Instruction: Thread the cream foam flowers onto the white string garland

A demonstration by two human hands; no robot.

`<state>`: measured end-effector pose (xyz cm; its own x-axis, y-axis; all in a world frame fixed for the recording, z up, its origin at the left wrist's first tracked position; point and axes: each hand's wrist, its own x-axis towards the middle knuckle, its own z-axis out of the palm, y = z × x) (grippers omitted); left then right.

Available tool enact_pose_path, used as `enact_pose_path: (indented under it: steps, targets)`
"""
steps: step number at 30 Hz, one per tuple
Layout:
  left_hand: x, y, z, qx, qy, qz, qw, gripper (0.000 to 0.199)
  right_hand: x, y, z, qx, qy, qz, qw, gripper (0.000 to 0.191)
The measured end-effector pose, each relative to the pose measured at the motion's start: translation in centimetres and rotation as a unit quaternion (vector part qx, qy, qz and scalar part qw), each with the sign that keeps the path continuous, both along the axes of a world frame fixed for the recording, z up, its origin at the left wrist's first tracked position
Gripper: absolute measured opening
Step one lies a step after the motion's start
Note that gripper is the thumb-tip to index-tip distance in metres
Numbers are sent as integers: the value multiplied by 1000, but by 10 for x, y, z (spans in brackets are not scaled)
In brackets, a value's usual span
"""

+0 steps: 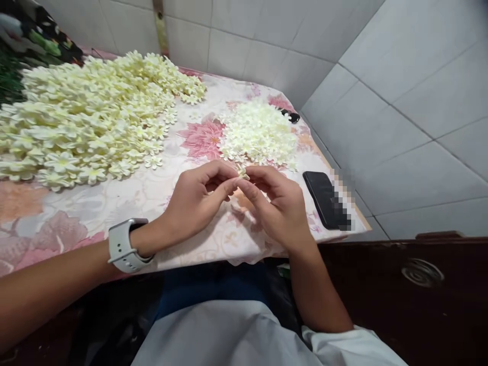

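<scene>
Between my fingertips is a small pale yellow-white artificial flower (242, 173), partly hidden by my thumbs. My left hand (202, 195), with a white-strapped watch on its wrist, pinches it from the left. From the right, my right hand (280, 203) pinches the same flower, thumb and forefinger close together. Just beyond my hands lies a small heap of pale flower pieces (259, 132). To the left spreads a much larger pile of cream-yellow flowers (91, 117), several with petals facing up.
A black phone (324, 198) lies on the floral tablecloth (183, 244) near the table's right edge. Behind the small heap sits a small black object (293, 117). Tiled walls (259, 51) border the back and right. A dark patterned cloth (41, 38) is at the far left.
</scene>
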<state>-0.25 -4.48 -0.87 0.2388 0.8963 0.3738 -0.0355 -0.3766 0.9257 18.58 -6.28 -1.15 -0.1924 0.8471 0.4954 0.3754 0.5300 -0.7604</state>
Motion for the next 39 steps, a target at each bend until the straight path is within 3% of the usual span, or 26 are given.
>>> enact_pose_path:
  steps: [5, 12, 19, 29, 34, 39]
  targets:
    - [-8, 7, -9, -6, -40, -30, 999, 19, -6, 2, -18, -9, 73, -17, 997, 16]
    - [-8, 0, -10, -32, -47, -48, 997, 14, -9, -7, -26, 55, 68, -58, 994, 37]
    - [-7, -2, -13, -43, -84, -36, 995, 21, -7, -9, -23, 46, 87, -5, 995, 52]
    - [-5, -4, -13, -3, -53, -25, 998, 6, -2, -10, -17, -56, 128, 26, 990, 44]
    - [-6, -5, -9, -26, -33, -8, 999, 5, -1, -12, -17, -55, 129, 20, 990, 39]
    - [-6, -7, -8, -32, -17, 5, 999, 3, 1, -12, -20, -69, 146, 13, 987, 21]
